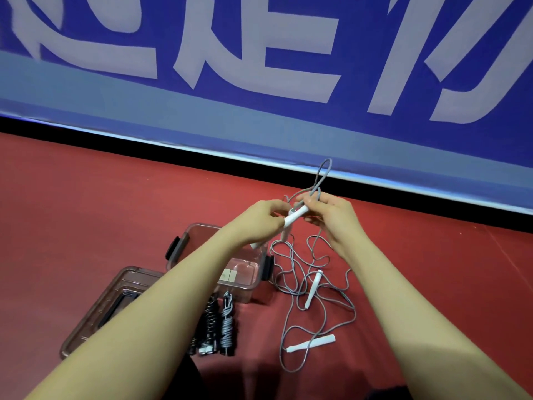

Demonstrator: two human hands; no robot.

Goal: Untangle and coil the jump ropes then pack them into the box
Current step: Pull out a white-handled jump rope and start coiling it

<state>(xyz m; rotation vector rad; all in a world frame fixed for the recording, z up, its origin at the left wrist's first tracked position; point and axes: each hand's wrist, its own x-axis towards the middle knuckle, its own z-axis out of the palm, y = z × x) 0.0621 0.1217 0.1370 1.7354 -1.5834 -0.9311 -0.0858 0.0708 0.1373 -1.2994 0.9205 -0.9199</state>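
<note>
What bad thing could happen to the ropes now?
The grey rope on the floor lies in crossing loops around two white handles, so pulling up on the handle held in both hands could tighten a knot. The loop sticking up above the right hand might slip free. The coiled ropes lie close by and could get snagged.

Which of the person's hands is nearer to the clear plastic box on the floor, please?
Left. The left hand is raised just over the clear box's far edge, while the right hand is raised off to the box's right, above the loose rope.
</note>
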